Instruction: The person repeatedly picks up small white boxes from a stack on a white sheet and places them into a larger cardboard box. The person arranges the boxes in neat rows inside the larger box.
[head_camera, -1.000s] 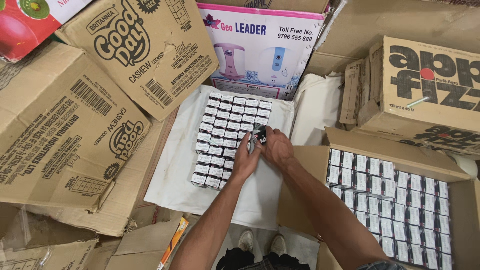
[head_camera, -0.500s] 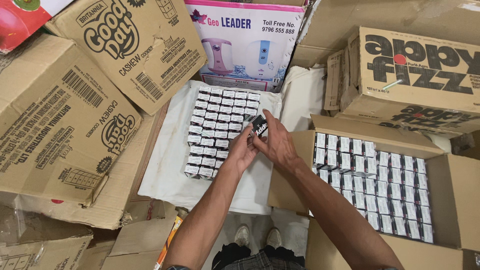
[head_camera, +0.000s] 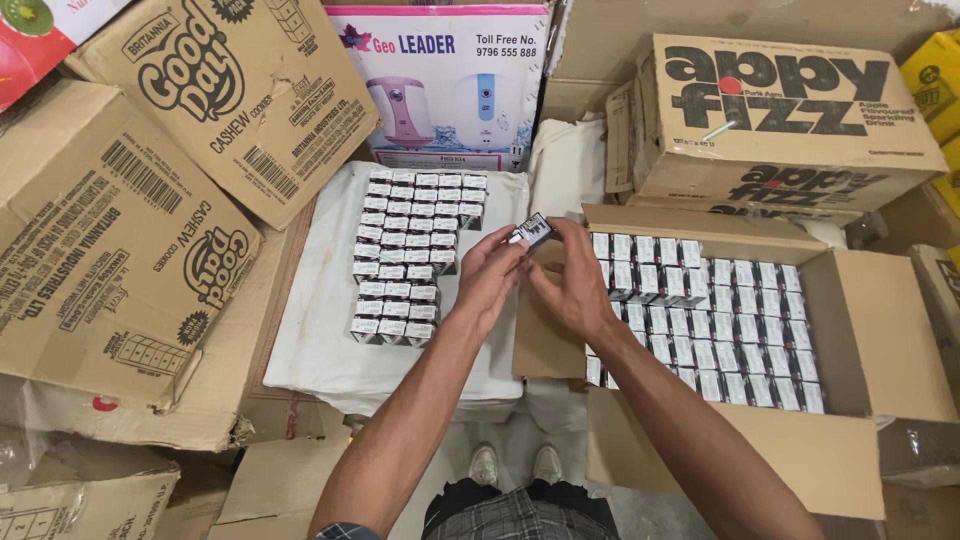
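Both my hands hold one small black-and-white packet in the air between the two piles. My left hand grips it from the left and below, and my right hand pinches it from the right. To the left, rows of the same small packets lie on a white cloth. On the right an open cardboard box is filled with many more upright packets.
Large cardboard cartons lean on the left and behind. A pink-and-white appliance box stands at the back. My feet show on the floor below, between flattened cardboard pieces.
My hands have lifted the packet away from the rows on the cloth and moved it right, toward the open box. The camera view has shifted slightly.
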